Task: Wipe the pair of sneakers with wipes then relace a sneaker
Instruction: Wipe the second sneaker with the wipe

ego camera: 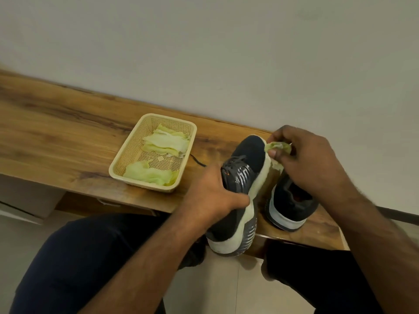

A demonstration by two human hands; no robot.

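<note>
A dark grey sneaker [243, 175] with a pale sole lies tilted on its side at the table's front edge, heel toward me. My left hand [210, 196] grips it around the middle. My right hand [303, 159] pinches a crumpled pale green wipe [277, 147] against the sole's edge near the toe. The second dark sneaker [290, 207] stands upright on the table just to the right, partly hidden under my right hand. A loose black lace [197, 160] lies on the table between the basket and the held sneaker.
A beige plastic basket [136, 146] holding several pale green wipes [165, 141] sits on the wooden table [68, 132] left of the sneakers. A plain wall runs along the table's far side. My knees in dark trousers are below the table edge.
</note>
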